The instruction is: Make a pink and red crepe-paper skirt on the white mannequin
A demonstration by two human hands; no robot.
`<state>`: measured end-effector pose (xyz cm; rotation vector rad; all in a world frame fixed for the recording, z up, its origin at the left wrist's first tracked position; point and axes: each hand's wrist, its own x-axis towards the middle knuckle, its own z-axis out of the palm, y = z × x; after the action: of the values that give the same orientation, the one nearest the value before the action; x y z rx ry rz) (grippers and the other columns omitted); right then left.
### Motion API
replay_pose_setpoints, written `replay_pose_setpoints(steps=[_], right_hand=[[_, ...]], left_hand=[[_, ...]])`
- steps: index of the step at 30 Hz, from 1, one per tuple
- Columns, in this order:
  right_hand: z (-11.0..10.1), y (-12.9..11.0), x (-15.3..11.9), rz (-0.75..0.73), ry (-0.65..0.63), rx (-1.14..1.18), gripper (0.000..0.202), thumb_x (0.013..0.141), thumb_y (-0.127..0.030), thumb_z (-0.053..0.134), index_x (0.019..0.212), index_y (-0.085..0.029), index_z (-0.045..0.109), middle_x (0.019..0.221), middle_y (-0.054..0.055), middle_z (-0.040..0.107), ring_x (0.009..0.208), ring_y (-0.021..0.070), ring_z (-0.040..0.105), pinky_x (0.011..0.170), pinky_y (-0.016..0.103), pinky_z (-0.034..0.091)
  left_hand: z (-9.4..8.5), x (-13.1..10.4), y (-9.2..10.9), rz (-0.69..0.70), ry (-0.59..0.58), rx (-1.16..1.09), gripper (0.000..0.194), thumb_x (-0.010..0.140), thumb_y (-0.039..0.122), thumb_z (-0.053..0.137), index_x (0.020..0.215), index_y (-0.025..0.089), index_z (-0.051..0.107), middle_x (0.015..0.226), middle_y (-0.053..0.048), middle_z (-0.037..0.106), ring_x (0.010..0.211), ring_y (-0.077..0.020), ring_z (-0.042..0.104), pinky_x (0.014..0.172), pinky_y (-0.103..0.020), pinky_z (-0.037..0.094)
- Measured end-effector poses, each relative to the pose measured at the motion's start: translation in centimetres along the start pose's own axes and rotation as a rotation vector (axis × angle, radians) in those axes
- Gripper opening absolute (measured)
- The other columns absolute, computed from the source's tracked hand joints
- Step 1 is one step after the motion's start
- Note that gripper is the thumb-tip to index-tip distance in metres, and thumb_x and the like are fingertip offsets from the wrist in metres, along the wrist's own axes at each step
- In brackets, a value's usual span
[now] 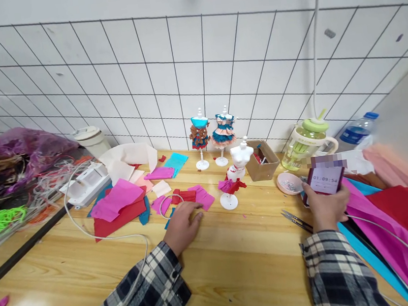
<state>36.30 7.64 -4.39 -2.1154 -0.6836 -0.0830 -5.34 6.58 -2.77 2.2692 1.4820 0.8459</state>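
My right hand (326,207) is closed round a phone (326,177), whose lit screen shows timer digits. A white cable runs from the phone's lower side. My left hand (185,225) lies on the wooden table with its thumb apart from its fingers and nothing visibly held. Just beyond it are a thin pale hoop (161,209), folded red crepe paper (187,195) and magenta crepe paper (204,197). Between the hands stands a small white dress form (242,155) with a red and magenta skirt piece. Partly under the phone hand lie snips (294,219).
Two dressed forms, one brown and blue (199,136), one teal and peach (223,133), stand by the tiled wall. A cardboard box (263,168), pink bowl (288,184) and green-lidded jug (305,143) are rightward. A power strip (89,184) and purple bag (35,144) lie left.
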Motion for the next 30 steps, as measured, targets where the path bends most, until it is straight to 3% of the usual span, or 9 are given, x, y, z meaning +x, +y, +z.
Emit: replay_pose_setpoints(steps=[3, 9, 12, 15, 18, 25, 30], right_hand=[[-0.3, -0.6, -0.1, 0.104, 0.020, -0.017, 0.106, 0.052, -0.062, 0.076, 0.139, -0.020, 0.033, 0.134, 0.022, 0.048, 0.118, 0.0477, 0.045, 0.096, 0.071, 0.023], [-2.0, -1.3, -1.0, 0.101, -0.014, -0.039, 0.121, 0.054, -0.062, 0.075, 0.149, -0.016, 0.016, 0.148, 0.027, 0.031, 0.128, 0.0498, 0.036, 0.098, 0.070, 0.025], [-3.1, -1.0, -2.2, 0.030, 0.103, 0.009, 0.104, 0.065, -0.055, 0.068, 0.148, -0.015, 0.020, 0.145, 0.023, 0.037, 0.128, 0.0459, 0.039, 0.099, 0.066, 0.028], [-4.1, -0.5, -3.9, -0.148, 0.255, 0.047, 0.081, 0.072, -0.041, 0.062, 0.142, -0.015, 0.031, 0.137, 0.018, 0.048, 0.122, 0.0395, 0.045, 0.100, 0.057, 0.031], [-4.8, -0.2, -5.9, -0.299, 0.288, 0.054, 0.068, 0.074, -0.031, 0.056, 0.137, -0.011, 0.038, 0.127, 0.018, 0.053, 0.116, 0.0363, 0.048, 0.099, 0.052, 0.032], [-5.1, 0.0, -10.0, -0.544, 0.057, 0.079, 0.048, 0.078, -0.022, 0.046, 0.125, -0.012, 0.047, 0.105, 0.012, 0.060, 0.098, 0.0268, 0.052, 0.093, 0.042, 0.034], [-4.9, -0.5, -11.4, -0.702, -0.221, -0.014, 0.033, 0.077, -0.016, 0.046, 0.108, -0.015, 0.057, 0.094, 0.008, 0.062, 0.093, 0.0240, 0.051, 0.086, 0.035, 0.034]], left_hand=[[-0.8, 0.5, -1.8, -0.039, 0.010, 0.166, 0.026, 0.085, 0.030, 0.054, 0.108, 0.021, 0.063, 0.108, -0.008, 0.064, 0.106, -0.0260, 0.055, 0.095, -0.042, 0.042], [-0.8, 0.9, -4.0, -0.104, -0.006, 0.282, 0.034, 0.082, 0.038, 0.057, 0.111, 0.020, 0.062, 0.111, -0.009, 0.061, 0.106, -0.0277, 0.054, 0.094, -0.042, 0.042], [-0.6, 1.2, -3.8, -0.113, -0.004, 0.275, 0.031, 0.083, 0.038, 0.055, 0.108, 0.021, 0.063, 0.110, -0.008, 0.060, 0.105, -0.0264, 0.054, 0.093, -0.040, 0.041], [-0.3, 1.5, -3.5, -0.138, 0.028, 0.299, 0.031, 0.084, 0.037, 0.054, 0.109, 0.020, 0.061, 0.108, -0.009, 0.060, 0.105, -0.0267, 0.054, 0.092, -0.040, 0.041], [-0.1, 1.7, -3.5, -0.148, 0.050, 0.334, 0.034, 0.086, 0.037, 0.053, 0.115, 0.021, 0.058, 0.108, -0.010, 0.060, 0.106, -0.0286, 0.053, 0.089, -0.041, 0.040], [-0.1, 2.1, -3.7, -0.128, 0.057, 0.385, 0.020, 0.086, 0.035, 0.051, 0.088, 0.022, 0.066, 0.094, -0.007, 0.063, 0.097, -0.0274, 0.056, 0.084, -0.040, 0.038], [-0.2, 1.9, -2.8, -0.095, 0.112, 0.410, 0.026, 0.089, 0.035, 0.045, 0.094, 0.022, 0.067, 0.096, -0.010, 0.065, 0.099, -0.0287, 0.053, 0.086, -0.043, 0.035]])
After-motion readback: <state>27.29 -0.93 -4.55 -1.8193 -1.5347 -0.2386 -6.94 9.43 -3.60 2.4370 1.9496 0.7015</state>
